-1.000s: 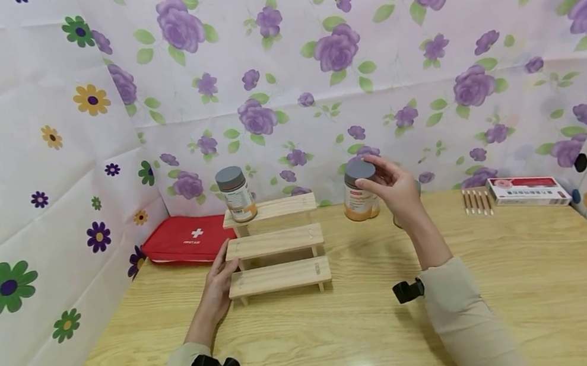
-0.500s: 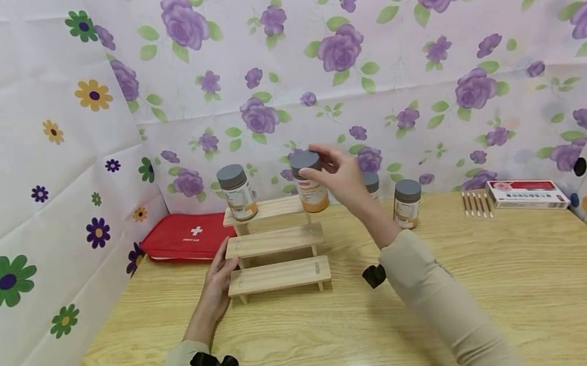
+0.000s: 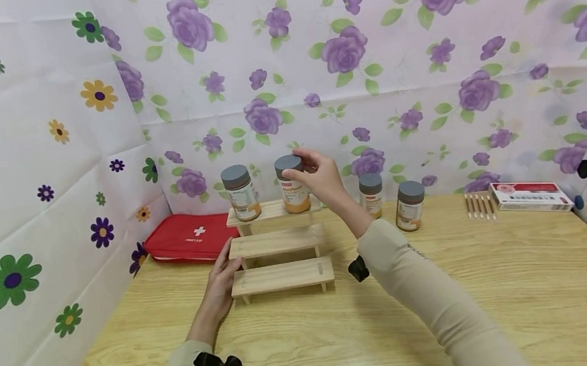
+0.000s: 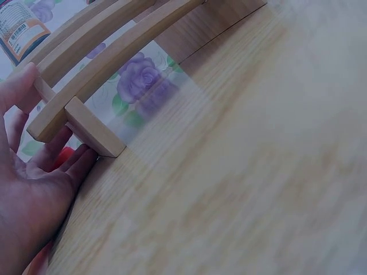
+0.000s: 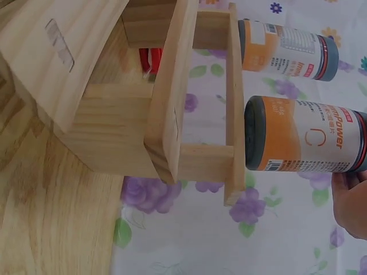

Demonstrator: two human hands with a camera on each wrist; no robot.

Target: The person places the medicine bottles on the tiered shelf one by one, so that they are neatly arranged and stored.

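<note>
The desk [image 3: 288, 338] carried a three-tier wooden shelf [image 3: 282, 276] left of its middle and toward its back edge, the boards running left to right. A red first-aid pouch [image 3: 193, 232] lay near the desk's back left corner, beside and behind the shelf. The left hand [image 3: 217, 286] gripped the shelf's left end, thumb and fingers round it, below the top tier [image 3: 268, 210]. The right hand [image 3: 320, 177] was the nearer to that tier, reaching in from the right and pinching the upper end of an ImmPower bottle [image 3: 294, 193]. This bottle was upright, its long axis square to the board, its base at the right half of the top tier; whether the board bore its weight I could not tell. A matching bottle [image 3: 244, 203] stood near the tier's left corner, a gap between them. Two more bottles [image 3: 410, 209] stood toward the desk's back edge, right of the shelf. The held bottle's gray lid [image 3: 287, 161] sat between thumb and fingers
</note>
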